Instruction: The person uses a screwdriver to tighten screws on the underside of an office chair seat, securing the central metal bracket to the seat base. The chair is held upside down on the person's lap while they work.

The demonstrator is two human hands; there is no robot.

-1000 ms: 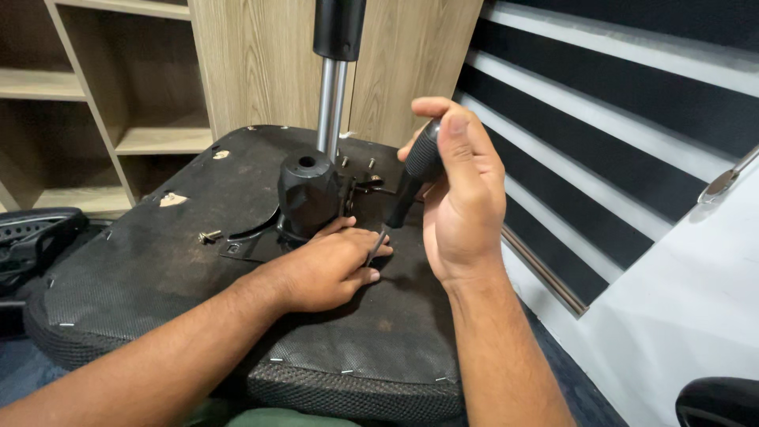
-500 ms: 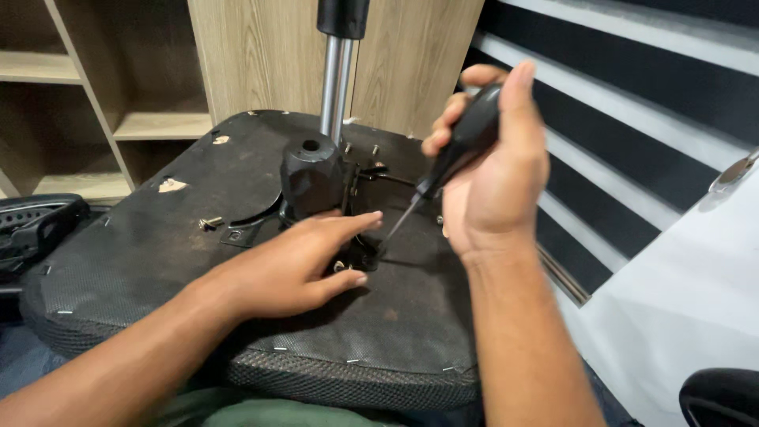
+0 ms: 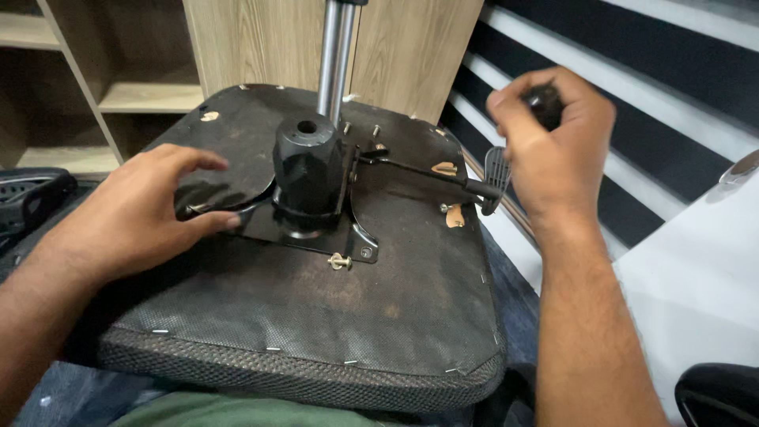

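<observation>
At the far left a black chair part (image 3: pixel 28 202) lies low beside my forearm, below the wooden shelves (image 3: pixel 142 95). My left hand (image 3: pixel 138 213) lies flat and released on the underside of the upturned seat cushion (image 3: pixel 316 316), fingers spread, the fingertips (image 3: pixel 229 223) touching the left edge of the black metal mounting plate (image 3: pixel 316 233); it grasps nothing. The cushion rests across my lap, its stapled fabric bottom facing up and its front edge toward me.

In the middle of the plate stands the black hub (image 3: pixel 307 170), upright, its open socket pointing straight up. Just behind it a chrome column (image 3: pixel 336 55) rises out of the top of the view, in front of a wooden panel (image 3: pixel 411 47). A loose bolt (image 3: pixel 340 260) sits at the plate's near right corner, and two more screws (image 3: pixel 348 127) stand up behind the hub.

From the hub a black lever (image 3: pixel 419 171) runs along its long axis to the right and slightly toward me, ending in a ribbed paddle (image 3: pixel 496 170) that hangs over the cushion's right edge.

My right hand (image 3: pixel 553 150) is raised above that paddle, its grip clenched around the dark handle of a tool (image 3: pixel 545 101); only the butt of the handle shows between thumb and fingers, so I cannot tell which way its shaft points. Beyond is a dark slatted wall (image 3: pixel 632 55), and a white surface (image 3: pixel 696 292) at the right.
</observation>
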